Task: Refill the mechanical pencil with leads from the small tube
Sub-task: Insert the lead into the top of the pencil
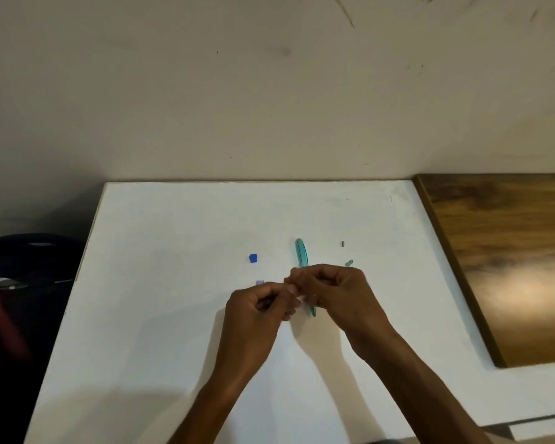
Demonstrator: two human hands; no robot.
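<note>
Just about at the middle of the white desk (173, 315) lies the mechanical pencil (301, 254), a slim, translucent teal barrel pointing away from the person, its far end rounded and its near part hidden under the hands, with only a short teal stretch showing again below the right hand. That right hand (330, 288) hovers over the pencil's near half, fingers curled and pinched together at the tips; what the grip holds is too small and blurred to tell. Left of the pencil, the left hand (257, 307) is also curled into a clenched grip, and a pale, clear bit of plastic, possibly the small tube (260, 282), shows just above its knuckles. Further left of the pencil sits a small blue cap (253, 257). Right of the pencil lie a tiny grey piece (343, 244) and a small teal piece (349, 262). Beyond these, a wooden board (510, 267) adjoins the desk.
</note>
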